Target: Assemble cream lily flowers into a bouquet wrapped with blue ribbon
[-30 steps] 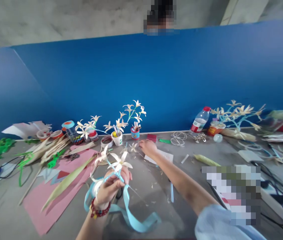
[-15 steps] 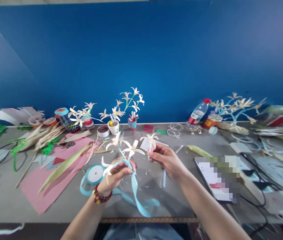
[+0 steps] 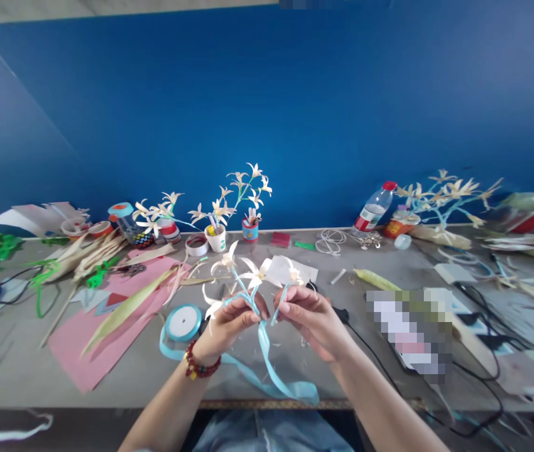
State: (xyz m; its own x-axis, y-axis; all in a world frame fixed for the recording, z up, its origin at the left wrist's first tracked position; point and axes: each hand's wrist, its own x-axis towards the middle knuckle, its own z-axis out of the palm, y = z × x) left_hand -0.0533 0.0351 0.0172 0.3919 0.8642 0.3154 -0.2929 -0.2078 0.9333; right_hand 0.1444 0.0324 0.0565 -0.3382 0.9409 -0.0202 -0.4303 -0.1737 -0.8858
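Note:
My left hand (image 3: 235, 323) pinches the blue-wrapped stem of a branch of white artificial flowers (image 3: 254, 274), with several blooms spreading above the fingers. A light blue ribbon (image 3: 267, 355) hangs from that stem, curls over the table and runs to a ribbon spool (image 3: 183, 322) beside my left wrist. In my right hand (image 3: 311, 317), thumb and fingers close on the thin blue stem of a single white flower (image 3: 294, 274), partly hidden by the fingers. Its stem end is close to the branch, with a small gap between the two hands.
Along the wall stand a white cup (image 3: 215, 238) with flower sprays, a blue pen pot (image 3: 250, 230) and a red-capped bottle (image 3: 374, 208). Pink paper (image 3: 76, 342) with husks lies at left. At right are a pixelated device (image 3: 408, 339), black cables (image 3: 488, 376) and another flower spray (image 3: 446, 191).
My right hand has brought the single flower's stem lower and closer to the branch. The left hand still holds the branch, and the view has shifted slightly.

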